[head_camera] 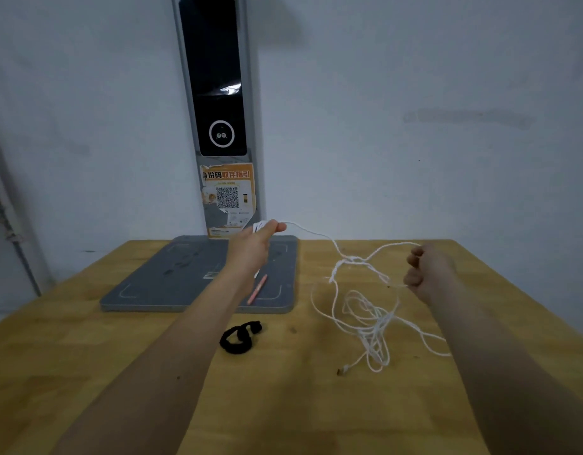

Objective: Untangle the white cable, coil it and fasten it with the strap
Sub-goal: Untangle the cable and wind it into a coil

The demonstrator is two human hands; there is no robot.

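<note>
The left hand (250, 247) pinches one end of the white cable (365, 310) at twelve o'clock, the right hand (428, 274) fists a strand at two o'clock above the worktop (86, 339), and pulling apart could cinch the knot.

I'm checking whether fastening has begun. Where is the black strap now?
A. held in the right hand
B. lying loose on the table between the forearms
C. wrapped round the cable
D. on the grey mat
B: the black strap lies curled on the wooden table, apart from the white cable.
</note>
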